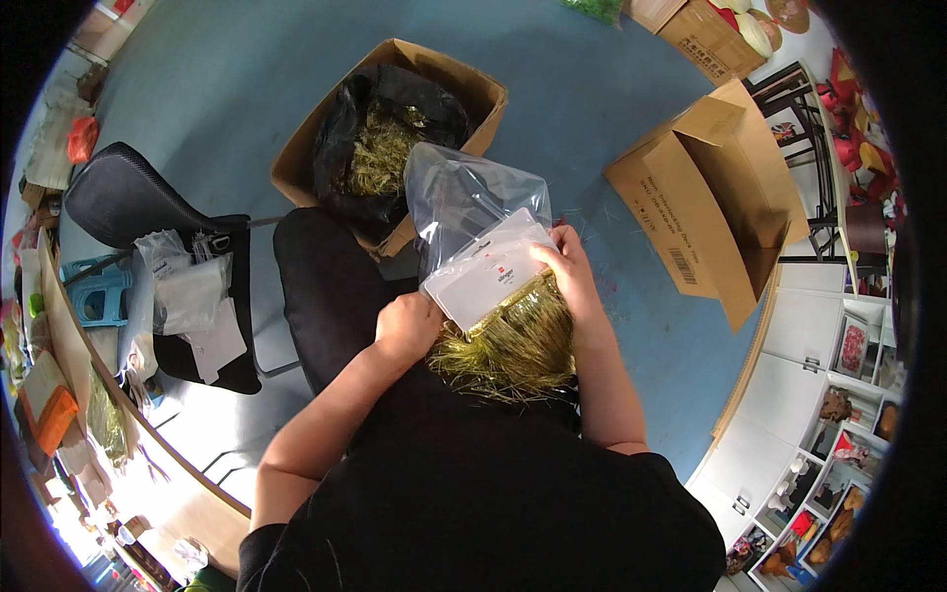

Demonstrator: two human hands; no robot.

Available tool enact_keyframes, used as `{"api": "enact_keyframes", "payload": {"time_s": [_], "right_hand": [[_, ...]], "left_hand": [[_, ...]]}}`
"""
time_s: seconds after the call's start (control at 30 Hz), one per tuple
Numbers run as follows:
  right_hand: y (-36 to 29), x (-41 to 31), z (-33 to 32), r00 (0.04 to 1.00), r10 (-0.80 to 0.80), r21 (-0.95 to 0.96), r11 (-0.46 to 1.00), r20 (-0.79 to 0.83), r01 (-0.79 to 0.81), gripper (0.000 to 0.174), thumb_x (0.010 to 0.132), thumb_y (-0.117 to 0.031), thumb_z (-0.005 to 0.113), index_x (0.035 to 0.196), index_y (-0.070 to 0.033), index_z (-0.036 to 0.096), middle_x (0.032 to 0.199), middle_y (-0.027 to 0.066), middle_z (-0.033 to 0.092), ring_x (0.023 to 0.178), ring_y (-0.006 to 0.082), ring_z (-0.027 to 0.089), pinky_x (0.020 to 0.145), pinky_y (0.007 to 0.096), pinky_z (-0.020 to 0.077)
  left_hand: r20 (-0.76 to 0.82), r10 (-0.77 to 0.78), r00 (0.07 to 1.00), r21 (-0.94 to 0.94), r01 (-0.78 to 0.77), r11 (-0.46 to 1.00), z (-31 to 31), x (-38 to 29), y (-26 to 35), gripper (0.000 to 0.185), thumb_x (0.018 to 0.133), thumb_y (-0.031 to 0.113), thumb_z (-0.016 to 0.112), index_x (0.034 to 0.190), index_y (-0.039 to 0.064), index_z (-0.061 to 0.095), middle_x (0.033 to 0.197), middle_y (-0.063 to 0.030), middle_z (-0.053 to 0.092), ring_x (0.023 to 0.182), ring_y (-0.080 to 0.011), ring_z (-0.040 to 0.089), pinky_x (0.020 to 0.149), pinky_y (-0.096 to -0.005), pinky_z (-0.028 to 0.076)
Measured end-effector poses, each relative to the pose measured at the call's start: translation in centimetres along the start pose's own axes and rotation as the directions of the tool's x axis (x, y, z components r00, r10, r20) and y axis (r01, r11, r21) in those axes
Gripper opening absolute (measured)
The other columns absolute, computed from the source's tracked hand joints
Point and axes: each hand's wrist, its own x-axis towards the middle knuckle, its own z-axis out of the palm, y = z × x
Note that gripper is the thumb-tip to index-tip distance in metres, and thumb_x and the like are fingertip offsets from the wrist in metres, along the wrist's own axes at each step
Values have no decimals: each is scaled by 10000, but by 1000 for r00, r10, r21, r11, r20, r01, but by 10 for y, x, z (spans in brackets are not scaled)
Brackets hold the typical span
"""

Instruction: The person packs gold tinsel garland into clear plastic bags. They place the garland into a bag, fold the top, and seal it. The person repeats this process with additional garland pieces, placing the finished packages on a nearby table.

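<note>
My left hand (pixel 408 330) grips the lower left corner of a white printed card (pixel 484 277) and the edge of a clear plastic bag (pixel 477 192). My right hand (pixel 568 272) holds the card's right side, its thumb on the card. A bundle of gold tinsel (pixel 518 348) hangs below the card, against my lap; how it is joined to the card I cannot tell. The bag stands puffed out beyond the card. Whether the card is partly inside the bag is unclear.
Ahead, a cardboard box (pixel 484 129) lined with a black bag (pixel 444 107) holds more gold tinsel (pixel 385 152). Plastic bags (pixel 189 296) and white cards (pixel 218 344) lie on a black chair (pixel 133 196) at left. An open cardboard box (pixel 666 214) stands at right, near white cabinets (pixel 792 362).
</note>
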Motion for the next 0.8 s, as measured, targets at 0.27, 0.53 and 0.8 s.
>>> {"api": "enact_keyframes", "payload": {"time_s": [0.27, 0.53, 0.8], "right_hand": [[10, 8, -6, 999, 34, -23, 999, 10, -34, 236, 867, -129, 676, 885, -104, 442, 784, -15, 512, 735, 80, 500, 683, 235, 380], [17, 8, -10, 1000, 17, -26, 1000, 6, -16, 226, 866, -118, 656, 892, -103, 431, 870, -2, 520, 790, 93, 506, 736, 252, 390], [28, 14, -9, 998, 43, -19, 999, -39, -44, 237, 848, -129, 668, 902, -90, 441, 773, -24, 448, 682, 75, 399, 610, 244, 313]], "left_hand": [[-598, 320, 735, 174, -270, 947, -18, -13, 15, 177, 825, 33, 605, 908, 10, 450, 894, -153, 579, 745, -323, 606, 627, -406, 502], [-618, 620, 483, 344, -543, 766, -30, -23, 13, 268, 764, 71, 702, 670, 82, 452, 601, -68, 496, 500, -252, 516, 498, -348, 413], [-392, 862, 322, 501, -711, 494, -28, -25, 15, 235, 707, 94, 717, 667, 124, 488, 598, -3, 491, 491, -170, 500, 523, -316, 382]]}}
